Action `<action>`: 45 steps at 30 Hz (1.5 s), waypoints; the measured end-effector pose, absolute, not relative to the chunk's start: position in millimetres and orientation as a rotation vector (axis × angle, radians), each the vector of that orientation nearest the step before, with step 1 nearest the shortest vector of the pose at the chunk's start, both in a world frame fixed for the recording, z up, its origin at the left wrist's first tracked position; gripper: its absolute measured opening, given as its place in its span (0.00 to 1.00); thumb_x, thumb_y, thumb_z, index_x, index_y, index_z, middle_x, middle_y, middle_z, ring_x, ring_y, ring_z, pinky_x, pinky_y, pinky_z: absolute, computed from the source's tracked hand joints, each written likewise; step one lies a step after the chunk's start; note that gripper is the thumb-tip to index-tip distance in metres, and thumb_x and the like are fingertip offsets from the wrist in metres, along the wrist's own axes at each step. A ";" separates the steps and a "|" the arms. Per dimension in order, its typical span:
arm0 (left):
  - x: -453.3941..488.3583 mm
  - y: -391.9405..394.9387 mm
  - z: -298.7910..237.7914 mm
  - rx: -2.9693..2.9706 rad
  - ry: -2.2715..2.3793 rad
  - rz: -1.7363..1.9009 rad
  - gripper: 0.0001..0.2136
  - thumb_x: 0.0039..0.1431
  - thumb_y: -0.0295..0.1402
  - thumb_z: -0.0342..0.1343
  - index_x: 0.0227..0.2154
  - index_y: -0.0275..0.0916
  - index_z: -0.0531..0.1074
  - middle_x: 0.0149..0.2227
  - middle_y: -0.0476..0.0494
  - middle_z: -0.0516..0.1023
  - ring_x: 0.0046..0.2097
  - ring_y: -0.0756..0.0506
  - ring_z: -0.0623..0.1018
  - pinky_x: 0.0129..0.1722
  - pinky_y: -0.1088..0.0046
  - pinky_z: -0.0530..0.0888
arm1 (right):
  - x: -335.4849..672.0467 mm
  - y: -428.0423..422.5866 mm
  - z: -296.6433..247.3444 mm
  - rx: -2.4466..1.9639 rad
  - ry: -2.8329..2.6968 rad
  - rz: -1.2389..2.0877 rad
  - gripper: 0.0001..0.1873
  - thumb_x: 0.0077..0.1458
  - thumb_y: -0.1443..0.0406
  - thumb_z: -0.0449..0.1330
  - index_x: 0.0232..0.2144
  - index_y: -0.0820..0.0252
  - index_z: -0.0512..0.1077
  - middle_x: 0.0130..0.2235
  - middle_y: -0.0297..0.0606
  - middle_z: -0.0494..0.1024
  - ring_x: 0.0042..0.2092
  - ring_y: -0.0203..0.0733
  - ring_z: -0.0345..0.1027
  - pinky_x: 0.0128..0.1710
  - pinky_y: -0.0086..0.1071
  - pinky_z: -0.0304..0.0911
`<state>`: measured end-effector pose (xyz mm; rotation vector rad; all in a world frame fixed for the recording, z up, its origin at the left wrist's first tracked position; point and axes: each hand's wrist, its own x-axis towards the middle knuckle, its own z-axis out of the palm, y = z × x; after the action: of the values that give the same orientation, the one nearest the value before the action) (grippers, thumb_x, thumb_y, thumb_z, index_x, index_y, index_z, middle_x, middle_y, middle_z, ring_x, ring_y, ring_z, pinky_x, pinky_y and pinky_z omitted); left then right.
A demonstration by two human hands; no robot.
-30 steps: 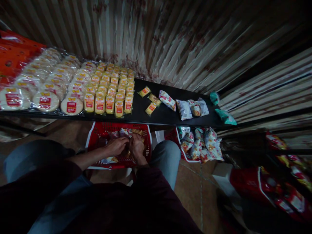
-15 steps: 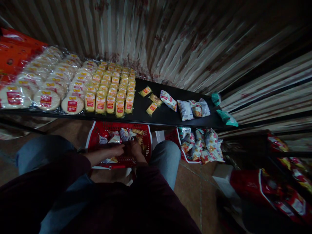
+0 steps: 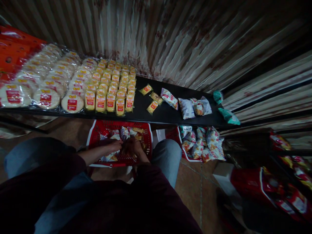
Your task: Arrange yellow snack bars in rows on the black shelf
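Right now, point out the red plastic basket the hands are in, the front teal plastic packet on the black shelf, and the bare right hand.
Red plastic basket (image 3: 107, 124): head view, back wall.
Front teal plastic packet (image 3: 229, 116): head view, middle.
Bare right hand (image 3: 134, 145): head view, back of it.

Black shelf (image 3: 202, 117): long and narrow, running across the view
Curtain (image 3: 136, 35): pleated, with reddish flower patches, hanging behind the shelf
Orange packaging (image 3: 14, 48): at the shelf's left end
Round crackers (image 3: 46, 97): pale, clear-wrapped, red-labelled, standing in three ranks
Yellow bars (image 3: 110, 102): wrapped, packed upright just beside the crackers
Loose bars (image 3: 152, 106): three, lying apart from the upright ones
White pouches (image 3: 186, 108): four, lying near the loose bars
Teal packets (image 3: 229, 116): two, near the shelf's right end
Side basket (image 3: 172, 135): red, white-rimmed, heaped with patterned bags (image 3: 197, 149)
Pale box (image 3: 223, 172): beside a red container (image 3: 246, 183), lower right
Floor (image 3: 190, 195): brown, with light seams
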<state>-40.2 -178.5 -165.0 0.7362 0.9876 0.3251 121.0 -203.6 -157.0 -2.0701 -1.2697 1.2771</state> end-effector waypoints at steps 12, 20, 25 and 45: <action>-40.8 -160.1 -113.1 0.822 1.130 0.293 0.14 0.37 0.24 0.56 0.32 0.37 0.74 0.27 0.48 0.77 0.30 0.49 0.74 0.28 0.76 0.65 | 113.9 -199.4 -159.8 -1.588 -0.661 1.373 0.18 0.36 0.60 0.62 0.33 0.59 0.71 0.30 0.33 0.77 0.31 0.37 0.68 0.34 0.31 0.63; -45.2 -153.2 -91.5 0.788 1.087 0.419 0.16 0.36 0.25 0.58 0.34 0.37 0.75 0.34 0.46 0.79 0.36 0.47 0.76 0.37 0.72 0.70 | 107.9 -199.4 -137.2 -1.399 -0.469 1.402 0.20 0.37 0.60 0.64 0.37 0.57 0.73 0.33 0.34 0.78 0.35 0.41 0.70 0.38 0.35 0.64; -46.8 -146.6 -86.6 0.626 1.068 0.524 0.11 0.39 0.26 0.60 0.31 0.36 0.75 0.33 0.45 0.79 0.35 0.47 0.76 0.33 0.74 0.71 | 105.4 -201.6 -125.7 -1.414 -0.546 1.393 0.20 0.39 0.57 0.64 0.37 0.58 0.75 0.33 0.34 0.79 0.34 0.39 0.70 0.38 0.33 0.63; -51.9 -134.5 -95.7 0.491 1.223 0.460 0.10 0.55 0.35 0.51 0.26 0.33 0.71 0.21 0.43 0.76 0.20 0.50 0.74 0.19 0.77 0.64 | 97.8 -209.7 -122.5 -1.486 -0.691 1.517 0.23 0.40 0.48 0.62 0.31 0.61 0.73 0.29 0.35 0.76 0.26 0.34 0.65 0.29 0.29 0.60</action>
<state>-51.9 -134.5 -95.7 0.4910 1.2227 0.4599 97.8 -209.7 -122.5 -1.4865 -0.6910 1.5173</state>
